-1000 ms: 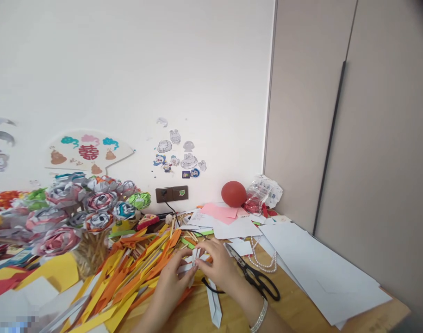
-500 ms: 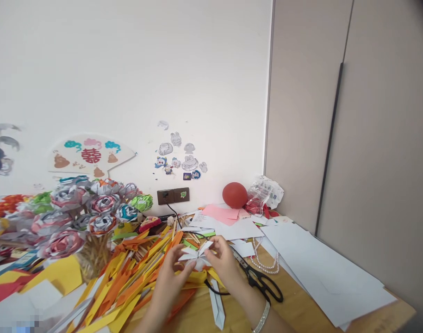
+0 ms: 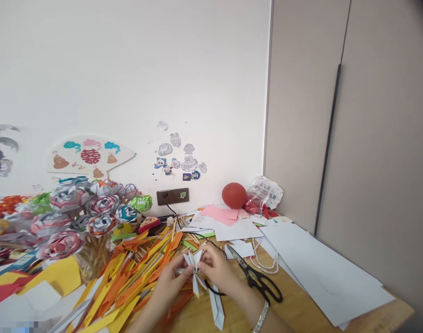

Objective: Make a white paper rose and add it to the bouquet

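Observation:
Between my two hands is a folded white paper piece (image 3: 195, 267), its pleated points fanning out up and down from a pinched middle. My left hand (image 3: 175, 274) grips its left side between thumb and fingers. From the right, my right hand (image 3: 213, 264) pinches it near the centre, thumb towards me. Just below lies a folded white paper strip (image 3: 216, 307) on the wooden table (image 3: 256, 314). Black-handled scissors (image 3: 255, 276) rest right of my right hand, blades pointing up and left. A black cord (image 3: 213, 289) curves beneath my right wrist.
Orange and yellow paper strips (image 3: 128, 273) are heaped on the left, beside a bunch of paper flowers (image 3: 103, 203). Large white sheets (image 3: 322, 273) cover the right side. A red balloon (image 3: 234, 195), a pearl string (image 3: 267, 267) and pink paper (image 3: 220, 212) lie further back.
Both hands have moved slightly down towards me with the white paper piece. It has turned, so its folded points now spread up and down rather than mostly sideways.

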`<state>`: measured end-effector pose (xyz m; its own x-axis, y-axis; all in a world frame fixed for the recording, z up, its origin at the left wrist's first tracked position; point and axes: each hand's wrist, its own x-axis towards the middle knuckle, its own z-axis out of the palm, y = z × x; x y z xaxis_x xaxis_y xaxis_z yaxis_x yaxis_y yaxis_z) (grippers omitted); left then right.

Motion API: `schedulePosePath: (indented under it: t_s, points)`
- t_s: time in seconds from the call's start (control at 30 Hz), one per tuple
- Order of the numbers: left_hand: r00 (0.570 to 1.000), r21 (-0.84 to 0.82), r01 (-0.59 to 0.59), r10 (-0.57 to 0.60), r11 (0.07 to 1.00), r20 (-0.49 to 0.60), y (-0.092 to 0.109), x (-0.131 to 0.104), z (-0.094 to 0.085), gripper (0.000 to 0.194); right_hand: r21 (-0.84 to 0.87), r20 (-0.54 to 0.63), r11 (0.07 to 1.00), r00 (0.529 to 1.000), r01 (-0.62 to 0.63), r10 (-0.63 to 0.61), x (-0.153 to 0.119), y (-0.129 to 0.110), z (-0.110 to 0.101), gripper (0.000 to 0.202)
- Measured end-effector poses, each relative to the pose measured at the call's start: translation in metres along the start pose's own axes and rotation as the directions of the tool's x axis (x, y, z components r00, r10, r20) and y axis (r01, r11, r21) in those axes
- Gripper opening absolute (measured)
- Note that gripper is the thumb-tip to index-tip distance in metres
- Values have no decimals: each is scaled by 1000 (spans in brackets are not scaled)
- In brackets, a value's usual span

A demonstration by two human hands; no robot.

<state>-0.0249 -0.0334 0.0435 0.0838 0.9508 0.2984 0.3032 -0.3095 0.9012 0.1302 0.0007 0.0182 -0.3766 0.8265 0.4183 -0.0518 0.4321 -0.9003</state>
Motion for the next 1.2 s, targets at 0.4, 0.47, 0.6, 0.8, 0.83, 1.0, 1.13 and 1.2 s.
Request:
schedulePosePath:
  t_s: [0.4, 0.47, 0.6, 0.8, 0.83, 1.0, 1.13, 1.2]
  points:
    - [951, -536, 200, -294, 820, -96, -20, 11, 4, 78, 270, -140, 962, 988, -24, 64, 8, 6, 2, 27]
    - [943, -586, 236, -329, 775, -56, -23, 12, 6, 75, 326, -166, 945, 984, -10, 68, 9, 5, 4, 29]
    - [955, -484, 251, -296, 839, -18, -15, 9, 5, 54, 157, -172, 987, 985, 16, 11, 4, 0, 5, 21]
    - [963, -429, 138, -222, 893, -153, 5, 3, 3, 70, -451, -239, 888, 947, 87, -214, -3, -6, 0, 35]
    - [962, -432, 131, -220, 892, -163, 7, 2, 3, 70, -531, -213, 840, 943, 109, -257, -4, -7, -1, 30]
    - [956, -484, 212, -283, 849, -77, 10, -2, 7, 43, -751, 21, 610, 933, 252, -359, -9, -11, 4, 6]
    - [945, -514, 232, -317, 826, -82, 5, -3, 9, 35, -812, 56, 531, 938, 243, -343, -12, -10, 13, 7]
    - [948, -509, 218, -304, 832, -91, 1, -3, 9, 35, -825, 48, 518, 942, 224, -332, -13, -8, 17, 10]
